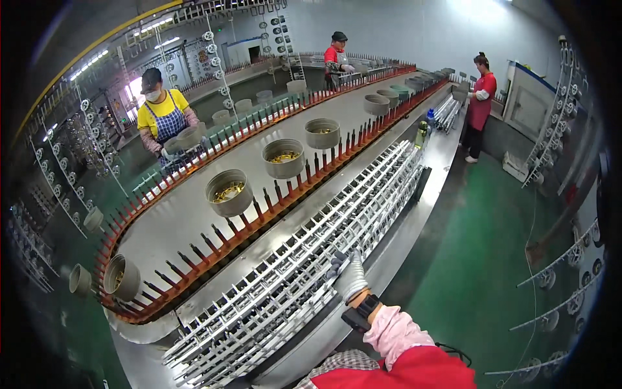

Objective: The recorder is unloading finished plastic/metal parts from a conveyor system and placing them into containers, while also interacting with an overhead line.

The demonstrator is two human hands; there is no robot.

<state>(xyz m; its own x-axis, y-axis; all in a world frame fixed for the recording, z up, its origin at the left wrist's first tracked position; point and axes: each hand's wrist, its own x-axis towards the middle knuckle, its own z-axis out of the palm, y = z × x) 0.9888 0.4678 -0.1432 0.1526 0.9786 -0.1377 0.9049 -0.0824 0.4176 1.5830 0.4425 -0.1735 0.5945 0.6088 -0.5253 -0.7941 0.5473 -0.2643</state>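
Note:
My right hand (pixel 350 277), in a pale glove with dark grey fingertips, reaches in from the lower right. Its fingers curl over the near edge of a long pile of silvery metal hanging racks (pixel 304 259), closed on one of them. What lies beneath the fingers is hidden. Each rack is a long bar with short cross prongs, and the pile lies lengthwise on a metal table (pixel 414 223). A dark band and a device (pixel 363 311) sit on my wrist, below a pink sleeve. My left hand is out of view.
Beyond the pile, a looping conveyor carries upright red-brown spindles (pixel 259 207). Grey tubs (pixel 230 193) with gold-coloured parts stand inside the loop. One co-worker (pixel 165 120) handles a tub at left; others stand farther off (pixel 337 61) and at right (pixel 481 97). Racks of wheels hang at right (pixel 560 117).

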